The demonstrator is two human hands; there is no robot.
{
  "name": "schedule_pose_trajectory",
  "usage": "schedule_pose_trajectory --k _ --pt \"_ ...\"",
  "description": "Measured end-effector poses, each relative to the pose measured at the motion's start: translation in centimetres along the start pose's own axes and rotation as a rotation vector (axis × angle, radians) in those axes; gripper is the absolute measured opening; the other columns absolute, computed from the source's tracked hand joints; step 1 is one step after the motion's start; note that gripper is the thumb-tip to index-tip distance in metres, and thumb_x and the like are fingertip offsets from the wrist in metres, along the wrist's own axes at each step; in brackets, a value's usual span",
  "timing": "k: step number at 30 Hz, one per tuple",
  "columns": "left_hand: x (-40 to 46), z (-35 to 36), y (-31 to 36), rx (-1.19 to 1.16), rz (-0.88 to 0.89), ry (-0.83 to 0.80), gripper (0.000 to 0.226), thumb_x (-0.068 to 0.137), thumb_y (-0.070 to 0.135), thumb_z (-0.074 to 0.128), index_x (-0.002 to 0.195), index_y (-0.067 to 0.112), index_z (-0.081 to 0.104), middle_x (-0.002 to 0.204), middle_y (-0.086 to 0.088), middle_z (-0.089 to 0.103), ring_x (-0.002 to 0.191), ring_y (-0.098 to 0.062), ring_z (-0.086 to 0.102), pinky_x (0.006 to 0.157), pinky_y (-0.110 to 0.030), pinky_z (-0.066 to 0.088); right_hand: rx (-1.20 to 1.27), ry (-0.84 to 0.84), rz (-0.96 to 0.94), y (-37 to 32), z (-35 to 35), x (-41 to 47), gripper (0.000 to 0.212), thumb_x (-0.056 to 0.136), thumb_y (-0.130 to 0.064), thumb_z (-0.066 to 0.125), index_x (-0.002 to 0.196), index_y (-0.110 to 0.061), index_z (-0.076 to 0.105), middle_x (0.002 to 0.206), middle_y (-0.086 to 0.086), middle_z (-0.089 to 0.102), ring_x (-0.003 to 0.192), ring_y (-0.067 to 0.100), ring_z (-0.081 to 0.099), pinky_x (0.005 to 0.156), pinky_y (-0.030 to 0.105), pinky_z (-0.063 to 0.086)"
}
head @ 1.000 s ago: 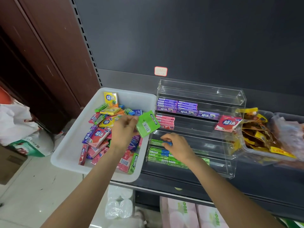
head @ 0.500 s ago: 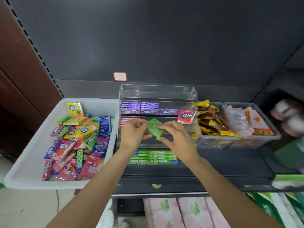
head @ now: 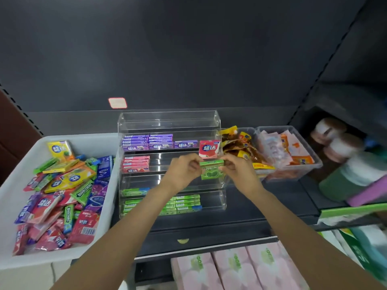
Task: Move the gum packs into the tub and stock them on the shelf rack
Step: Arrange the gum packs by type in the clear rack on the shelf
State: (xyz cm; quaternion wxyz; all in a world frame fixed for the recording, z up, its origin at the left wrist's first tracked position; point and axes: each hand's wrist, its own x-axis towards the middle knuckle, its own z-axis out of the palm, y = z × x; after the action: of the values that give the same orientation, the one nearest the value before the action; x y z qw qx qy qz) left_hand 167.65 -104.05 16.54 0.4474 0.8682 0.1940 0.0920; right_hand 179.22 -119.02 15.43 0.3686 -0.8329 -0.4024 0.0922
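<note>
A green Doublemint gum pack (head: 211, 170) is held upright in front of the clear acrylic shelf rack (head: 167, 120), near its right side. My left hand (head: 184, 170) pinches the pack's left edge and my right hand (head: 238, 171) pinches its right edge. The rack's tiers carry purple packs (head: 146, 141), pink packs (head: 136, 164), a red pack (head: 209, 148) and green packs (head: 184, 203). A white tub (head: 14, 185) at the left holds several mixed gum packs (head: 62, 195).
Two clear bins of snack sachets (head: 293, 147) stand right of the rack on the dark shelf (head: 251, 208). Bottles and jars (head: 343, 155) crowd the far right. Pink tissue packs (head: 230, 268) lie on the level below.
My left hand carried the green pack from over the tub to the rack's right side. My right hand left the lower green packs and took hold of it. The view swung right.
</note>
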Motion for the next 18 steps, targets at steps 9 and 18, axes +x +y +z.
schedule_pose_trajectory --k 9,18 --pt "2.3 2.3 -1.6 0.145 0.026 0.043 0.019 0.087 0.007 0.063 0.106 0.008 0.067 0.093 -0.006 0.068 0.082 -0.010 0.059 0.084 -0.018 0.049 -0.211 0.065 -0.015 1.9 0.6 1.5 0.015 0.084 -0.011 0.067 0.098 -0.014 0.069 0.100 0.003 0.067 0.096 0.019 0.059 0.083 0.037 0.050" --pt "3.2 3.4 -2.0 0.207 0.044 0.076 0.029 0.087 0.006 0.062 0.116 0.009 0.063 0.099 -0.008 0.066 0.087 -0.016 0.062 0.088 -0.028 0.052 -0.374 0.015 -0.009 2.5 0.6 2.1 0.017 0.087 -0.018 0.063 0.103 -0.017 0.068 0.103 0.001 0.061 0.100 0.016 0.051 0.078 0.027 0.041"
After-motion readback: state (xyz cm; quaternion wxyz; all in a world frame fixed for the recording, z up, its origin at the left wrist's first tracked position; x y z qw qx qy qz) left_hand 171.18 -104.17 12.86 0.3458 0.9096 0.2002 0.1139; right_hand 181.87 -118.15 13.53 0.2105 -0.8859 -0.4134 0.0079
